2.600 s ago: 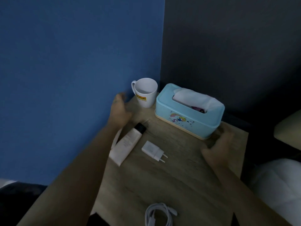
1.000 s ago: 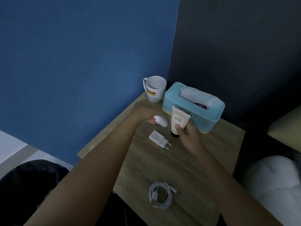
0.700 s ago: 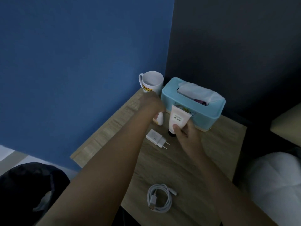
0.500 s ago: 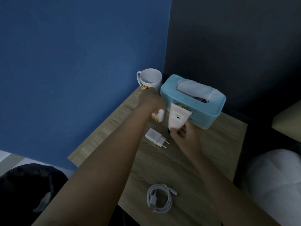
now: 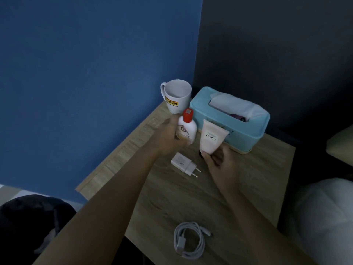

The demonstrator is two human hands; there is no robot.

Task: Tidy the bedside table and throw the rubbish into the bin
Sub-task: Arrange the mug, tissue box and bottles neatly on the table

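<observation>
1. Head view: the small white bottle [image 5: 186, 131] with the red cap now stands upright just in front of the mug [image 5: 176, 96], where half a second ago the left hand hid most of it. The left hand [image 5: 168, 137] touches the bottle's left side with its fingers curled loosely around it; whether it is gripping or letting go I cannot tell.
2. The pale pink tube [image 5: 212, 139] stands cap-down against the front of the tissue box [image 5: 229, 119], just right of the bottle. The right hand [image 5: 216, 159] pinches its lower end between thumb and fingertips, as it did a second ago, when the tube was held slightly farther out from the box.
3. Both toiletries have come off the open tabletop and into a row along the tissue box, so the standing-up part of the tidying looks nearly finished.
4. The white charger plug [image 5: 184, 163] lies flat in front of the tube, between the two hands, unmoved over these seconds.
5. The coiled white cable [image 5: 189, 240] rests well in front of the tissue box, near the front edge of the bedside table [image 5: 257, 178], also unmoved.
6. The plug and cable probably want pairing next. I see no obvious rubbish on the table; a dark shape to its lower left may be the bin, but I cannot tell.
</observation>
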